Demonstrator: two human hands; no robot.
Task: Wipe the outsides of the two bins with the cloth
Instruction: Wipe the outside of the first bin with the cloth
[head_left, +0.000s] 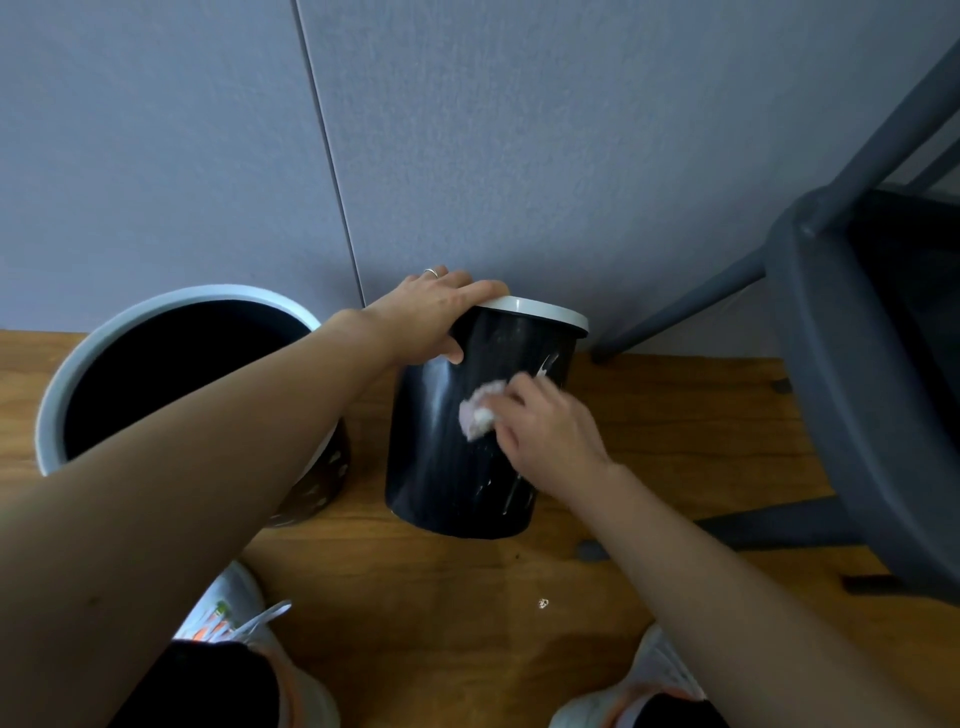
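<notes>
Right now I have the right-hand bin (467, 441) tipped away from me toward the wall, its base on the wooden floor (675, 415); my left hand (436, 312) grips its pale rim, fingers curled over the top and thumb on the dark side; my right hand (545, 426) presses the bunched cloth (475, 415) against the near side of the bin, about halfway up, fingers curled over the wad. I judge the wiping to be under way on this bin and not finished; pale streaks show near the rim and low on the right of the side wall, and the far side is hidden from me. The left-hand bin (171, 332) stands upright just beside it, touched by neither hand; I cannot tell whether its outside is clean, since my left forearm covers most of it. By my reckoning at least part of one bin, and perhaps the whole of the other, is left. Counting: two bins, one cloth, two hands, two shoes at the bottom edge, one grey chair (857, 338) on the right, one small scrap (543, 603) on the floor.
</notes>
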